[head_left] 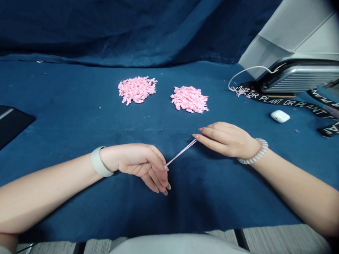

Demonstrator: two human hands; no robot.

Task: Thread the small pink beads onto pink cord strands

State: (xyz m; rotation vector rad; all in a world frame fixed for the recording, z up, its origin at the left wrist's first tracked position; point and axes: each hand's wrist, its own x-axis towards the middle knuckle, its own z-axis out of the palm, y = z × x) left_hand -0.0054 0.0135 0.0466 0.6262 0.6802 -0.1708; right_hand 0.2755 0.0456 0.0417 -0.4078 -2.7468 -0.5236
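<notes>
Above the blue tabletop [74, 119], left hand [143, 163] and right hand [227, 139] pinch a string [181, 153], maybe stretching it; next probably needs a steady hold.

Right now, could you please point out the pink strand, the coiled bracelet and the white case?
Pink strand [181, 153], head view: middle of its visible length.
Coiled bracelet [261, 152], head view: its outer coils.
White case [280, 116], head view: its upper surface.

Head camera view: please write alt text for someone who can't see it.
The left hand and right hand hold a thin, doubled pink cord taut between them over blue cloth. Beyond lie a left pile and a right pile of small pink pieces; a white earbud case sits at right.
</notes>
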